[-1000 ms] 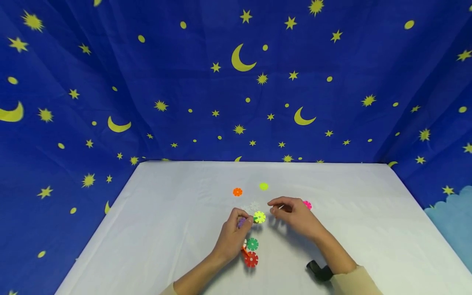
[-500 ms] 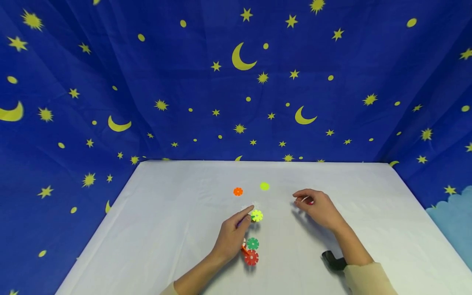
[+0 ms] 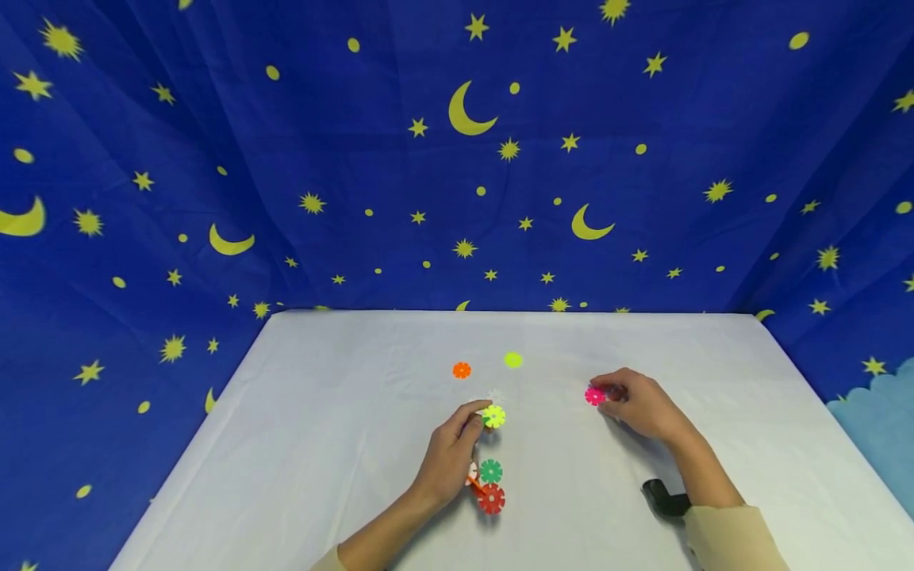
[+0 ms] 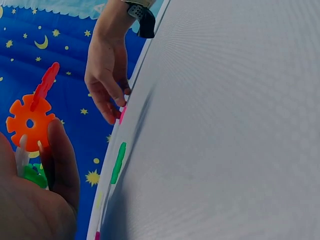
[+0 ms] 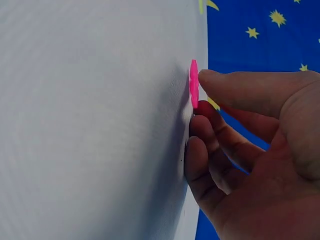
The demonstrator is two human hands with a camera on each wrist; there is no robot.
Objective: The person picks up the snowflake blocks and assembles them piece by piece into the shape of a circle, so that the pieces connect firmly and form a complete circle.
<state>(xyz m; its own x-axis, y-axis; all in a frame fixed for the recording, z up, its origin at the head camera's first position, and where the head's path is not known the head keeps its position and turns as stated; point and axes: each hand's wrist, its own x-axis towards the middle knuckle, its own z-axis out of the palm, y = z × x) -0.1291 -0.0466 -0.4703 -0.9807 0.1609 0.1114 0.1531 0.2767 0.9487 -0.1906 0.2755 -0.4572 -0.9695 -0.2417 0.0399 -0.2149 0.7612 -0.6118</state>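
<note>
White tabletop (image 3: 300, 412), orange disc (image 3: 462, 370) and lime disc (image 3: 513, 360) beyond left hand (image 3: 448, 454).

A white-covered table (image 3: 321, 444) carries an orange notched disc (image 3: 462, 370), a yellow-green disc (image 3: 513, 360) to its right and a white disc (image 3: 496, 395) nearer; a pink notched disc (image 3: 595, 396) sits at surface level.
</note>
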